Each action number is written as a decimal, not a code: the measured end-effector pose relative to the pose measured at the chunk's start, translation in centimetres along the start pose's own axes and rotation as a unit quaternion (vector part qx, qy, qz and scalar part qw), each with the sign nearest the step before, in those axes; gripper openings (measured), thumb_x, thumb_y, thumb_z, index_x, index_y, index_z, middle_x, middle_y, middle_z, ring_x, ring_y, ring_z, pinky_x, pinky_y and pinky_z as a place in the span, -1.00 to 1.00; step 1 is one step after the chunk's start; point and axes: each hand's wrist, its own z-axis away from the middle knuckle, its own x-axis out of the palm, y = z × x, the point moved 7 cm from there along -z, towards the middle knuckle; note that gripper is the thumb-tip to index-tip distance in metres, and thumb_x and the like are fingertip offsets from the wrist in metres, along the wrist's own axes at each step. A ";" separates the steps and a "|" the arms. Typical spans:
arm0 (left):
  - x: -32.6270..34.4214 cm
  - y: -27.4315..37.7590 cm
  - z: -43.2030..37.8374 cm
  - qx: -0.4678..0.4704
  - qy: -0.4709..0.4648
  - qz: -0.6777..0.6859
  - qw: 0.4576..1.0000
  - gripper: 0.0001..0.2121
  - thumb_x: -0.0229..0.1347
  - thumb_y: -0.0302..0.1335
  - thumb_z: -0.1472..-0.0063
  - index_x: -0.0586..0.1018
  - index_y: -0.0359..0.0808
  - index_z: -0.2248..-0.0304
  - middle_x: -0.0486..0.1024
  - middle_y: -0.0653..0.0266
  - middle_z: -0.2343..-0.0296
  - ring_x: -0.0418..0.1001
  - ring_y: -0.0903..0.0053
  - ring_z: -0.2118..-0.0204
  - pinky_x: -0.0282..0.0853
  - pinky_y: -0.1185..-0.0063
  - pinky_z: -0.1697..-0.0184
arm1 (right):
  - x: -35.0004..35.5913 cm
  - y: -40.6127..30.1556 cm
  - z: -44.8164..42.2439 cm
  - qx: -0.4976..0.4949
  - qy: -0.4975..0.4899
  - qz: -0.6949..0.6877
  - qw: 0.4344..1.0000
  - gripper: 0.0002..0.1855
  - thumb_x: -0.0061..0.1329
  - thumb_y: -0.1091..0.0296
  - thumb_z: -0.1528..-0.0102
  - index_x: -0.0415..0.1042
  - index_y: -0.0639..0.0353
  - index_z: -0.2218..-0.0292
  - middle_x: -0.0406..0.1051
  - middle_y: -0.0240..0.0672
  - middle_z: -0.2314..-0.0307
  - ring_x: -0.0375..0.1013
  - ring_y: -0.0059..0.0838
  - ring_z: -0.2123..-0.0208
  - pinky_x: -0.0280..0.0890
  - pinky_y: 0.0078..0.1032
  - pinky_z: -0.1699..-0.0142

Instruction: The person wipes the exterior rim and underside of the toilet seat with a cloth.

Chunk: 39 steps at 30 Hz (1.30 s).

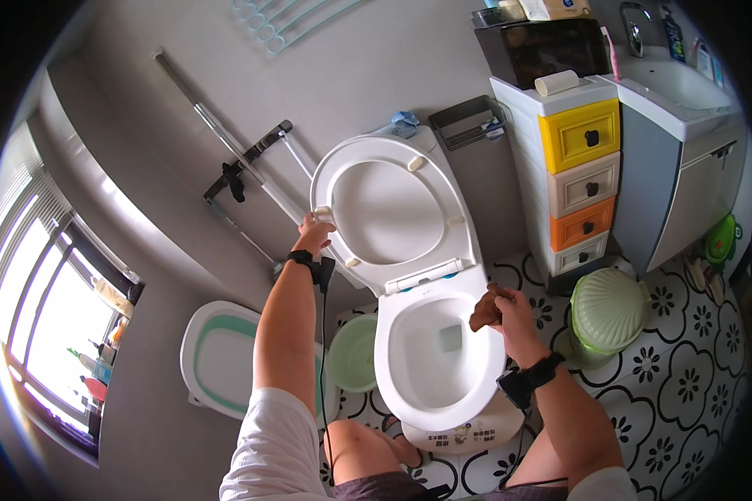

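In front of me stands a white toilet with its seat (344,169) raised against the lid (388,213). My left hand (315,235) grips the left edge of the raised seat, close to one of its rubber bumpers; whether the lid is also within that grip is hidden. A crumpled brown cloth (487,309) is pinched in my right hand (517,322), over the right rim of the toilet bowl (401,391). Water shows at the bottom of the bowl. Both wrists wear black straps with small devices.
A lidded green bin (609,307) stands right of the toilet, near a narrow drawer unit (583,181) and a washbasin (683,87). Left are a green basin (354,354) and a white-and-green tub (216,360). A mop pole (225,138) leans against the wall. A printed mat (464,432) lies below.
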 end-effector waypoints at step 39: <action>14.7 -34.2 32.3 -0.128 -0.253 -0.153 0.947 -0.36 0.15 -0.37 -0.10 0.13 -0.62 -0.02 0.26 -0.20 0.16 0.49 0.12 0.38 0.50 0.44 0.48 | -2.3 8.4 11.2 -0.146 -0.140 0.820 0.535 -0.47 -0.16 0.45 -0.14 0.17 0.38 -0.13 -0.14 0.12 -0.22 -0.24 0.15 -0.28 -0.18 -0.17 -0.31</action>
